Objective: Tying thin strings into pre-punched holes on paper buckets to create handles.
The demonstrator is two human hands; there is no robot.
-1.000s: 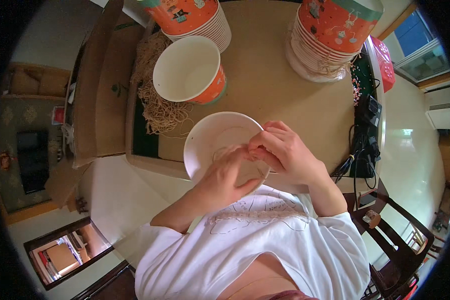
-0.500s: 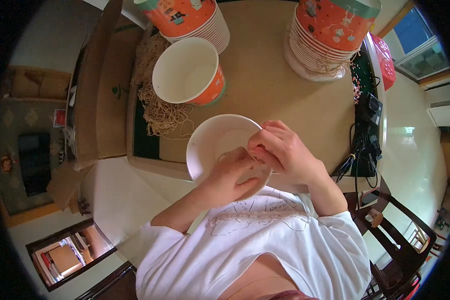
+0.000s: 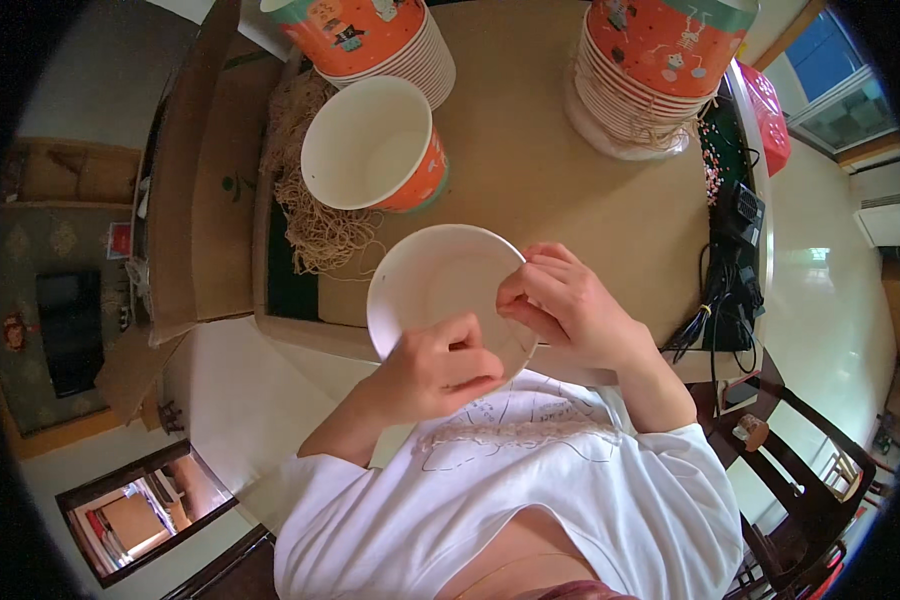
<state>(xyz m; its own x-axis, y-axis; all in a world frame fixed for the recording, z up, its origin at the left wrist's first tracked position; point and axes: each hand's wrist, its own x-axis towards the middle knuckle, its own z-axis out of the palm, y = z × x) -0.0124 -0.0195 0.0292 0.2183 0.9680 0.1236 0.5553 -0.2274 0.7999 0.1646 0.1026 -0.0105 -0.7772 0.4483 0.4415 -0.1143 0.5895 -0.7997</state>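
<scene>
A white-lined paper bucket (image 3: 440, 268) leans at the near table edge against my shirt, its open mouth facing up. My left hand (image 3: 438, 368) is closed with bent fingers over the bucket's near rim. Across from it, my right hand (image 3: 573, 303) is curled in a pinch at the right rim. Anything thin between the fingers of either hand is too fine to make out. Beyond stands a second paper bucket (image 3: 375, 145), orange outside and white within. Beside that bucket lies a tangled heap of beige string (image 3: 325, 228).
Two stacks of nested orange buckets stand at the back, one on the left (image 3: 370, 45) and one on the right (image 3: 660, 75). Black cables with an adapter (image 3: 745, 212) lie along the right edge. An open cardboard box (image 3: 225, 190) flanks the table's left, a dark chair (image 3: 805, 480) its right.
My left hand has drawn back from the right hand, moving left and toward me out of the bucket's mouth. My right hand has stayed at the right rim.
</scene>
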